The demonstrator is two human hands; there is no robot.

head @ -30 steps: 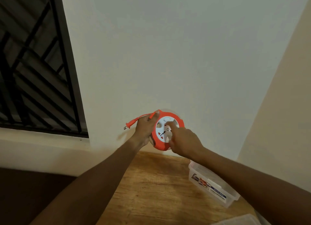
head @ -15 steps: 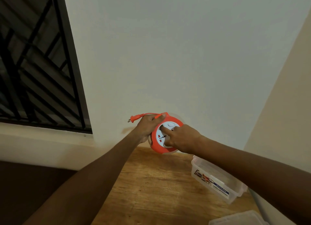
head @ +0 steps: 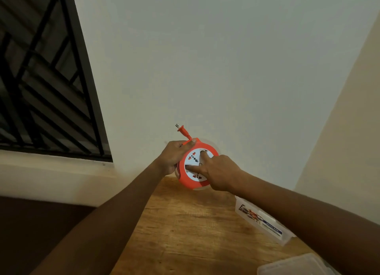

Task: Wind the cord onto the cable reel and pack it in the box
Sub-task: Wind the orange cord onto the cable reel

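Reel held up against the corner wall

Walls fill most of my view: a pale wall (head: 226, 59) straight behind the cable reel (head: 196, 165), a cream wall (head: 353, 120) to the right of it, and a dark window grille (head: 41, 79) well off to its left above a light sill (head: 51, 172). Below the reel lies a wooden table (head: 185, 223).

My left hand (head: 174, 157) grasps the reel's orange rim on its left side, fingers curled round the edge, thumb pressed at the top where the cord (head: 187, 141) leaves the housing. My right hand (head: 218, 172) rests on the reel's white face, with two fingers stretched out onto it and the others curled under.

A clear plastic box (head: 265, 223) sits on the table below and to the right of the reel, partly hidden by my right forearm. Its clear lid (head: 292, 264) lies nearer me than the box.

The orange plug (head: 182, 129) sticks up just above the reel on a short length of cord.

The box carries a printed label (head: 261, 220) with a blue band; I cannot read its writing.
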